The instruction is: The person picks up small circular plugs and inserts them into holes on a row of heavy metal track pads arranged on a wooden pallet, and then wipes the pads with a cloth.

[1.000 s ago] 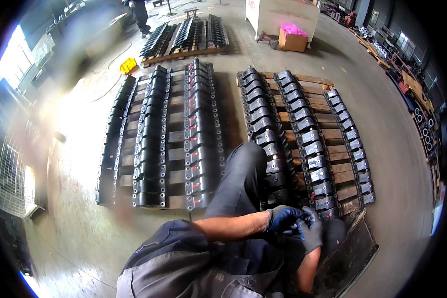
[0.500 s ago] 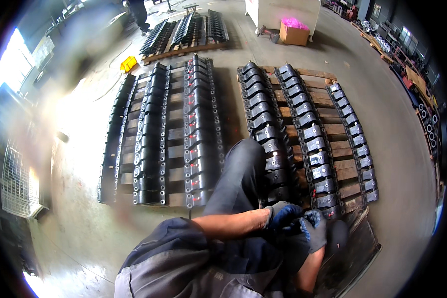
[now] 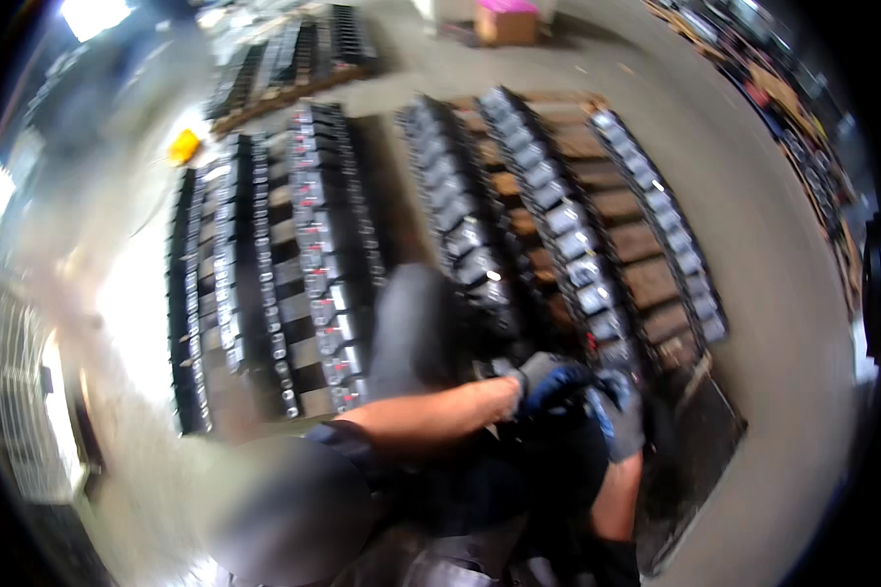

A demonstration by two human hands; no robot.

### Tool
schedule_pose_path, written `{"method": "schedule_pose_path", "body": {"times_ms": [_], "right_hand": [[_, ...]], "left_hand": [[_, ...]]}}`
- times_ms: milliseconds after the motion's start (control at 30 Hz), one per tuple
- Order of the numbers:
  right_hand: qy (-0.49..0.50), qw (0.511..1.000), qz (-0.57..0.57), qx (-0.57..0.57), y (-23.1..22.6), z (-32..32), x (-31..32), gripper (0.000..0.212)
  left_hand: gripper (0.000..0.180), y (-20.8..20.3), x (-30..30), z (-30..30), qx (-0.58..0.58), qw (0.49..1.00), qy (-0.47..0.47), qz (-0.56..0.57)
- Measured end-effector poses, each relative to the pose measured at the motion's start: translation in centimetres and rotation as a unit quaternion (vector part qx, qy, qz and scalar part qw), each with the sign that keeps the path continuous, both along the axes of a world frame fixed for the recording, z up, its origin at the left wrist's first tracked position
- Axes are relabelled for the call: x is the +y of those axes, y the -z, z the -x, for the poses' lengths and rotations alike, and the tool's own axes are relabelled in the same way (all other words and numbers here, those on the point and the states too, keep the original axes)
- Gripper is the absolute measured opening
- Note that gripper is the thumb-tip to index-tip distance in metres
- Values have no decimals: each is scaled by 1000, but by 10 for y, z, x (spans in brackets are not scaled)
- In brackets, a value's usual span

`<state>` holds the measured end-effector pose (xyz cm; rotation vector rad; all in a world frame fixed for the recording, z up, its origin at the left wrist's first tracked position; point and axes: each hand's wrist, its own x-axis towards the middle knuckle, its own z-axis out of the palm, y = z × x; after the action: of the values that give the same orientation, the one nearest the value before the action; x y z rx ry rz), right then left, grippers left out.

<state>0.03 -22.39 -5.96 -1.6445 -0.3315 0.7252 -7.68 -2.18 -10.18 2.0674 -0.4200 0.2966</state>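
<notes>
My left hand [image 3: 548, 384], in a grey and blue glove, is closed with its fingers curled. Close beside it, my right hand [image 3: 619, 421], gloved alike, is closed too, its fingertips turned toward the left. Whatever they may hold between them is too blurred and small to make out. Both hands are low over the near end of a row of black, ribbed metal parts [image 3: 579, 267]. That row lies on a wooden pallet [image 3: 646, 284], with similar rows on either side. My bent knee [image 3: 414, 313] stands left of the hands.
Another pallet to the left bears more black rows [image 3: 325, 245], some with red marks. Farther back are a third loaded pallet [image 3: 264, 105], a yellow object [image 3: 183, 147] and a cardboard box [image 3: 507, 24] with pink on top. A dark flat panel [image 3: 700, 450] lies at the near right.
The whole view has swung and blurred, so the pallets sit farther left and tilted. My hands remain together near the same row, their fingers still curled.
</notes>
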Motion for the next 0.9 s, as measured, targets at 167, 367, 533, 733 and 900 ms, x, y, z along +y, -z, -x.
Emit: {"method": "schedule_pose_path", "body": {"times_ms": [167,367,533,733,900], "right_hand": [[12,999,-24,-17,-11,-25,8,20],[172,974,-50,-137,-32,-106,31,19],[93,991,-89,-28,11,-175,135,30],[-24,998,4,-53,151,-295,280,25],[-147,944,183,-233,161,-271,428,27]], "left_hand": [[42,-35,17,-14,175,960,19,218],[18,-90,35,-83,369,552,-84,743],[28,-104,97,-133,285,550,-4,785],[43,-101,126,-157,216,526,-111,815],[42,-94,158,-160,191,511,-154,824]]}}
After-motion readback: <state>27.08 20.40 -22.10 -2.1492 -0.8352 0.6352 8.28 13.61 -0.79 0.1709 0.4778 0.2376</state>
